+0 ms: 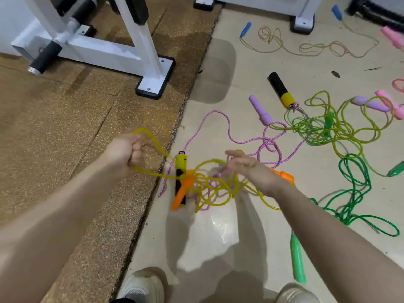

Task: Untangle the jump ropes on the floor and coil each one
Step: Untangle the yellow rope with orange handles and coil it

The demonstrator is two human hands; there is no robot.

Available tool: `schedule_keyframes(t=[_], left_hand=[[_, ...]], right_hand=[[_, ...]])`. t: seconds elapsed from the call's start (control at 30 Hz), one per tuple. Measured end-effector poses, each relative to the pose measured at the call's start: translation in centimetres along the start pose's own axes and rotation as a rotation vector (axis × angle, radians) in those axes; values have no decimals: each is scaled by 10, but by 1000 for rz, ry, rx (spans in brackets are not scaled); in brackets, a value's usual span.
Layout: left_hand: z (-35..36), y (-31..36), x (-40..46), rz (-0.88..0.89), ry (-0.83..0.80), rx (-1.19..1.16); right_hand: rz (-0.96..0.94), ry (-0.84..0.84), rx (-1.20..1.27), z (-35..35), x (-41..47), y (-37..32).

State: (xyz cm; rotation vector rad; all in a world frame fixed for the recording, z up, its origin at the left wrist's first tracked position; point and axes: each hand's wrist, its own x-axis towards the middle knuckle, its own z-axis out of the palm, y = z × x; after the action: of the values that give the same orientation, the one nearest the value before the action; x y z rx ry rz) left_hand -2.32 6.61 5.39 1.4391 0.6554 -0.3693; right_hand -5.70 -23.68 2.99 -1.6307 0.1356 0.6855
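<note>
The left hand [125, 149] gripped a loop of the yellow rope [209, 189], stretched rightward toward the tangle, where the right hand [244, 165], fingers spread, hovered nearer.

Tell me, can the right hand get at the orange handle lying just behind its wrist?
Probably yes. The orange handle lies on bare floor right beside the right hand, with nothing on top of it. That hand's fingers are busy in the yellow rope loops, so it would likely have to free them first.

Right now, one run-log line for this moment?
left hand: grips yellow rope | right hand: in yellow loops, grip unclear | tangle: unresolved | coils: none
</note>
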Motion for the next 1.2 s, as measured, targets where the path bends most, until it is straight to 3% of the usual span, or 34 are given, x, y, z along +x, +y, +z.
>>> schedule_keyframes(t=[0.07,0.13,0.2,0.27,0.33,0.4,0.43,0.47,0.53,0.57,0.6,0.63,0.67,0.73,0.8,0.9,1.0,1.07,1.13,1.2], left_hand=[[-22,-21,12,-21,203,202],[-45,-40,14,66,379,645],[-59,-45,8,132,470,932],[-61,-43,5,105,504,1004],[-52,-40,7,32,548,1070],[-39,-48,9,51,561,1238],[-30,-55,8,164,549,1335],[-21,-64,8,351,507,1409],[-3,-80,10,771,343,1506],[7,-86,10,928,218,1548],[19,-88,8,958,36,1596],[31,-91,6,887,-150,1646],[42,-94,5,756,-297,1726],[57,-109,8,571,-394,1885],[62,-124,10,545,-348,1953],[62,-140,16,795,-266,2013],[65,-132,16,767,-322,2068],[60,-126,25,516,-406,1882],[55,-101,28,300,-507,1435],[43,-76,29,167,-474,999]], right_hand=[[-1,189,365,-20,1,-14],[58,393,568,-40,2,-19],[121,590,636,-55,0,-14],[188,733,581,-62,4,0],[319,772,229,-56,12,13],[448,814,-343,-49,21,32],[410,860,-644,-45,24,40],[223,885,-896,-40,26,46],[-257,699,-1244,-22,26,47],[-417,477,-1370,-15,28,50],[-448,217,-1458,-7,28,51],[-319,7,-1491,1,26,49],[-111,-109,-1467,7,24,50],[219,-157,-1350,12,21,53],[218,-55,-1264,14,17,61],[139,172,-1185,4,11,64],[154,334,-939,-13,6,55],[205,318,-317,-27,4,38],[237,225,255,-41,-1,15],[226,25,664,-63,-6,-1]])
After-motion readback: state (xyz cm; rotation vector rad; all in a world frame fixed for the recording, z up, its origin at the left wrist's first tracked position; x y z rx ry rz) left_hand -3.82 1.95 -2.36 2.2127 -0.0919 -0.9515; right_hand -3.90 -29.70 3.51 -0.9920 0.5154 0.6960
